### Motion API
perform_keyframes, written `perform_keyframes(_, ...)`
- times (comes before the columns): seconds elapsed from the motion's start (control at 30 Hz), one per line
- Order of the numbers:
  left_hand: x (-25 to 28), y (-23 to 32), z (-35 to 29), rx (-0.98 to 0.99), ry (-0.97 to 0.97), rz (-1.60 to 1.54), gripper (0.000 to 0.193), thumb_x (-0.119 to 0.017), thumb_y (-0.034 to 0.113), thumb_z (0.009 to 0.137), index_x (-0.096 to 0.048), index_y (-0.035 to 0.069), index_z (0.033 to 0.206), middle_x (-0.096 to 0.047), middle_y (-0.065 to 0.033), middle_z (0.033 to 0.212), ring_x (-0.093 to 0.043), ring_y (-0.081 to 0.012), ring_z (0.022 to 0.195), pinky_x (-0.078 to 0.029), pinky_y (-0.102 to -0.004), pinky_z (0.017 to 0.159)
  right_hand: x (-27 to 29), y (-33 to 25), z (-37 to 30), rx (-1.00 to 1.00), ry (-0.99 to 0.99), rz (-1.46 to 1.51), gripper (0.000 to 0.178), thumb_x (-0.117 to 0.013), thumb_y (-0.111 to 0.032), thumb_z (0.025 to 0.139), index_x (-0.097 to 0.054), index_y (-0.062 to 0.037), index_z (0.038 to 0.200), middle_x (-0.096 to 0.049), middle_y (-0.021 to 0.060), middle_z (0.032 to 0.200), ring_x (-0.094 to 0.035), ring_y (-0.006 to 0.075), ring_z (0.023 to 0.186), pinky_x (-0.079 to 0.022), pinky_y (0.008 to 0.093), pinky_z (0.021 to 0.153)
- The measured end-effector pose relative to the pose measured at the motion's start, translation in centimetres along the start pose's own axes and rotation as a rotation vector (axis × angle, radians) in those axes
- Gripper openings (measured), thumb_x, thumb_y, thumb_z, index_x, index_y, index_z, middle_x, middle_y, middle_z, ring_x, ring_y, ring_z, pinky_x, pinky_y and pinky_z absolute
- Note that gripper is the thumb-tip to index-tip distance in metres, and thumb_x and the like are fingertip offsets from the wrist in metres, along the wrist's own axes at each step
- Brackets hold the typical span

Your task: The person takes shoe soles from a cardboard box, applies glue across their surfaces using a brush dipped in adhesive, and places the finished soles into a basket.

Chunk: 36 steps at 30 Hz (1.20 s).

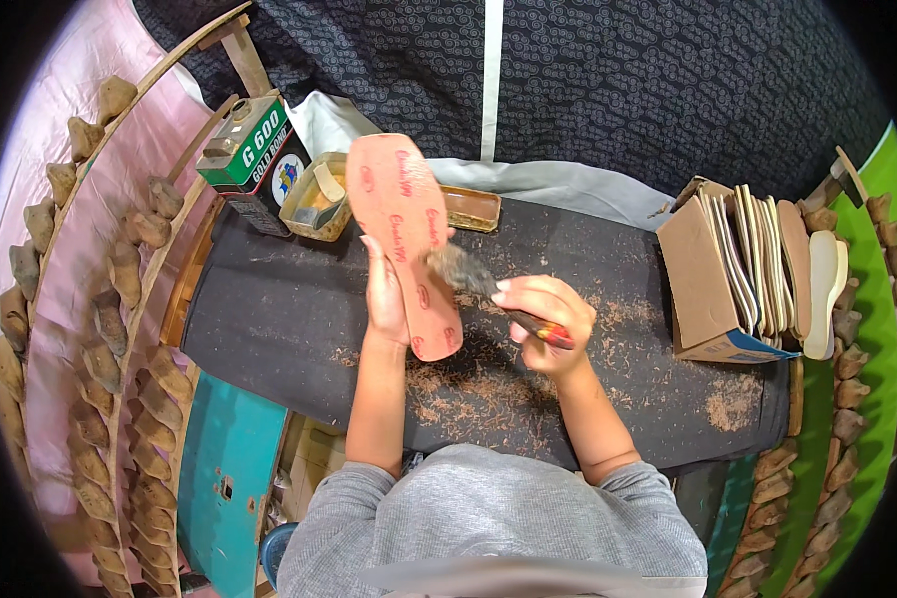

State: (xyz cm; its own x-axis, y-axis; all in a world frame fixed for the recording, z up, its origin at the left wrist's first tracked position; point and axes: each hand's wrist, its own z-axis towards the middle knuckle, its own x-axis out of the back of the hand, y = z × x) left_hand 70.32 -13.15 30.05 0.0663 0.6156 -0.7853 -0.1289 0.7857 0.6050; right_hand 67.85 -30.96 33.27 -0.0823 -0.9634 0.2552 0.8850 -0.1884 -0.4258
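Note:
My left hand (385, 295) grips a salmon-pink insole board (394, 209) with red print, holding it tilted up above the table. The thumb lies along its left edge, and most of the fingers are hidden behind it. In my right hand (553, 317) is a brush (474, 275) with dark, clumped bristles and a red and yellow handle. Its bristle end is at the board's right side, touching or just over the surface. Beyond the board stands a yellowish open tub (304, 221) with a pale scraper-like piece and some residue in it.
A green, white and black metal can (244, 164) is beside the tub. Behind the board lies a shallow brown tray (471, 209). Shavings (488, 399) litter the black-covered table (259, 279). At right, a cardboard box (696, 284) holds upright insoles. Racks of wooden shoe lasts (95, 389) flank both sides.

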Motion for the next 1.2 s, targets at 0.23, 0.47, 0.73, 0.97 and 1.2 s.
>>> perform_keyframes(0.23,0.5,-0.6,-0.3,-0.02,-0.013,0.072,0.069,-0.018,0.06,0.093,-0.04,0.007,0.13,-0.059,-0.0155,0.111,-0.061,-0.0196,0.082,-0.052,-0.032,0.071,-1.3,0.0,-0.6,0.069,-0.09,0.053,0.018,-0.07,-0.014,0.072,-0.069,-0.0023,0.086,-0.065,0.0119,0.085,-0.066,0.0242,0.074,-0.054,0.0313,0.063)
perform_keyframes(0.47,1.7,0.9,-0.3,-0.098,0.012,0.083,0.069,-0.018,0.06,0.093,-0.042,0.006,0.13,-0.059,-0.0184,0.112,-0.061,-0.0199,0.076,-0.054,-0.0308,0.065,-0.5,-1.1,-2.6,0.046,-0.299,0.279,0.03,-0.072,-0.002,0.058,-0.066,-0.0019,0.088,-0.065,0.0122,0.083,-0.065,0.0254,0.072,-0.054,0.0322,0.064)
perform_keyframes(0.73,0.4,0.3,-1.8,0.011,-0.126,0.165,0.072,-0.017,0.062,0.093,-0.04,0.005,0.131,-0.059,-0.014,0.112,-0.059,-0.0176,0.086,-0.05,-0.0301,0.075,0.1,-1.1,0.9,0.084,-0.215,0.189,0.016,-0.067,-0.009,0.065,-0.068,-0.0006,0.078,-0.065,0.0119,0.074,-0.065,0.0244,0.065,-0.054,0.0312,0.058)
perform_keyframes(0.97,-0.3,-0.7,-3.3,0.1,-0.1,0.09,0.07,-0.02,0.06,0.093,-0.038,0.006,0.133,-0.055,-0.0118,0.117,-0.057,-0.019,0.099,-0.048,-0.0316,0.082,1.2,-0.5,4.8,0.219,-0.059,0.003,0.026,-0.07,0.003,0.059,-0.067,-0.0018,0.085,-0.064,0.0113,0.08,-0.065,0.0235,0.07,-0.053,0.0307,0.06)
perform_keyframes(1.2,1.6,-0.8,-3.2,0.204,-0.167,0.171,0.069,-0.018,0.058,0.094,-0.036,0.006,0.134,-0.055,-0.0119,0.117,-0.059,-0.0186,0.097,-0.051,-0.0315,0.079,0.4,1.2,6.6,0.236,0.126,-0.165,0.018,-0.07,-0.005,0.068,-0.067,-0.0044,0.085,-0.065,0.0093,0.082,-0.065,0.0221,0.073,-0.053,0.0305,0.065)
